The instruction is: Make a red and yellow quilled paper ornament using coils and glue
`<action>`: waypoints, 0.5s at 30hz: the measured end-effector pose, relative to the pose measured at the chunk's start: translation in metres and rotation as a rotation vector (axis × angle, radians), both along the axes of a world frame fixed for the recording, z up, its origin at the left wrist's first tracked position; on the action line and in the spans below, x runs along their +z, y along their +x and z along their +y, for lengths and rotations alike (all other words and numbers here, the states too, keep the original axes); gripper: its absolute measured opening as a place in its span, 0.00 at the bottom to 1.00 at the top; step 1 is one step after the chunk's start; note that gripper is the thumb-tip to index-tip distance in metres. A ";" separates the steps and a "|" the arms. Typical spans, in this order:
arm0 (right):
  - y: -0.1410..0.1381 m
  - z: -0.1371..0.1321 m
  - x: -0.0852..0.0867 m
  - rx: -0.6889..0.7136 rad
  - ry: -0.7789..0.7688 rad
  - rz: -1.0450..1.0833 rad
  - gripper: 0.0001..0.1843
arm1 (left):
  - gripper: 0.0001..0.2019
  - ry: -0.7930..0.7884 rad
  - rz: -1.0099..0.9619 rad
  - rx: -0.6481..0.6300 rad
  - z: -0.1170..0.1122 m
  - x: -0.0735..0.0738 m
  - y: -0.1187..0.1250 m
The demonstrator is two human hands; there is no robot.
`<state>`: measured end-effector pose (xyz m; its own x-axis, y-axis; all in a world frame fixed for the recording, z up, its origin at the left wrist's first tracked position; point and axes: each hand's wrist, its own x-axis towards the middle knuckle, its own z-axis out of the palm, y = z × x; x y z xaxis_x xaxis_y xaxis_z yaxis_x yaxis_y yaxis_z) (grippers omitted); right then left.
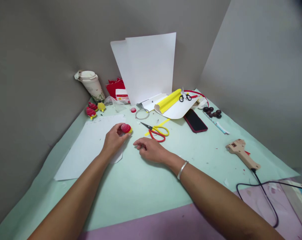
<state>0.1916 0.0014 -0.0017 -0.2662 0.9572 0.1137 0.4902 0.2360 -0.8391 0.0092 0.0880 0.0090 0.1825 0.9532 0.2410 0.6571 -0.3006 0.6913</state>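
Note:
My left hand is closed on a small red domed craft piece with a yellow edge, pinched between thumb and fingers over the right edge of a white paper sheet. Just to its right, my right hand is held over the green table covering, fingers loosely bent and apart, with nothing visible in them. A silver bangle circles that wrist. Scissors with one red and one yellow handle lie open beyond the right hand, partly over a yellow strip.
Similar red pieces, a yellow one and a lidded cup stand back left. Behind are a wire ring, rolled yellow paper and small scissors. A phone and corded glue gun lie right.

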 end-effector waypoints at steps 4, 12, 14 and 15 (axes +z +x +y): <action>0.000 0.000 0.000 -0.001 -0.004 0.006 0.21 | 0.25 -0.005 0.038 0.031 -0.001 0.003 0.000; 0.000 0.001 0.000 0.001 0.008 -0.006 0.21 | 0.24 -0.022 0.103 0.054 0.006 0.008 -0.002; 0.001 0.001 0.000 0.002 0.001 -0.003 0.21 | 0.26 -0.027 0.100 0.072 0.010 0.013 -0.004; 0.001 0.000 0.001 0.002 -0.003 -0.005 0.20 | 0.26 -0.028 0.100 0.077 0.010 0.017 -0.005</action>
<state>0.1925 0.0019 -0.0011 -0.2688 0.9569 0.1099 0.4937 0.2349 -0.8373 0.0041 0.0981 0.0260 0.1302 0.9715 0.1980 0.7434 -0.2278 0.6288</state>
